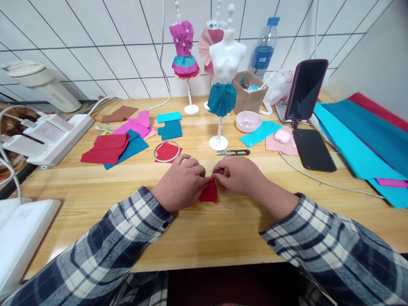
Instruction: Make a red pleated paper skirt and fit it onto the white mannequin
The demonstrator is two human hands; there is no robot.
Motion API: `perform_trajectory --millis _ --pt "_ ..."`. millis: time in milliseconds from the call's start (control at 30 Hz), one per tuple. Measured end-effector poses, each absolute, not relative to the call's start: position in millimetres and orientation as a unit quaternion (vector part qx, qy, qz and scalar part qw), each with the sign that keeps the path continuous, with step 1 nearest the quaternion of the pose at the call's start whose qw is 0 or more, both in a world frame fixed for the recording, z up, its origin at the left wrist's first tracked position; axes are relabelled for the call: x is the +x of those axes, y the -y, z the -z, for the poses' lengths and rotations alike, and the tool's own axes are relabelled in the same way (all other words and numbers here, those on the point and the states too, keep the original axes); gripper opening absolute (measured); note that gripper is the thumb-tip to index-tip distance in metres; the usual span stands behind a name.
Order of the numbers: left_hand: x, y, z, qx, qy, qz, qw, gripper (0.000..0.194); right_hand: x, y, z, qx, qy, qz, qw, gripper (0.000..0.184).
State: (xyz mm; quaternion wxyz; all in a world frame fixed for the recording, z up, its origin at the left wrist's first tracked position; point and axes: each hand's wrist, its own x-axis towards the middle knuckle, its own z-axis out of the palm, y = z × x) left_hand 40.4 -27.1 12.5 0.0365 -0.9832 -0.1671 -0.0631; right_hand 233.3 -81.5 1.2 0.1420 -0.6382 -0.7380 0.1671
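Near the middle of the wooden table, a small red piece of crepe paper or fabric (209,193) lies between my hands. My left hand (183,182) has its fingers closed on the upper left of it. Thumb and fingers of my right hand (240,176) pinch its top right corner. Just beyond my right hand lie black thread snips (233,153). A white ring (155,151) rests around another red piece (167,152) past my left hand. Behind them stands a white mini dress form (227,58) wearing a teal skirt (221,99).
Red (105,149) and teal sheets (132,149) lie at left, near a power strip (63,140). A pink bowl of beads (249,121), a phone on a stand (307,89) and large coloured sheets (371,142) are at right. A dressed form (183,51) stands behind.
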Motion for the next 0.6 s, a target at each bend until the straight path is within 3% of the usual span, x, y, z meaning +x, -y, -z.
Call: perform_trajectory --millis 200,367,500,600 --pt "40.0 23.1 -6.8 -0.974 0.202 0.087 -0.047 0.023 229.3 82.4 0.9 -0.645 0.731 -0.18 0.132 0.01" --pt "36.1 12.9 -0.3 -0.917 0.302 0.196 -0.173 0.048 234.9 82.8 2.8 -0.599 0.749 -0.198 0.203 0.004" --pt "35.0 14.2 -4.7 -0.918 0.295 0.181 -0.193 0.021 236.9 87.7 -0.2 -0.556 0.781 -0.135 0.25 0.006" --pt "35.1 18.4 -9.4 -0.922 0.287 0.217 -0.143 0.017 234.9 91.6 -1.3 -0.559 0.771 -0.115 0.282 0.017"
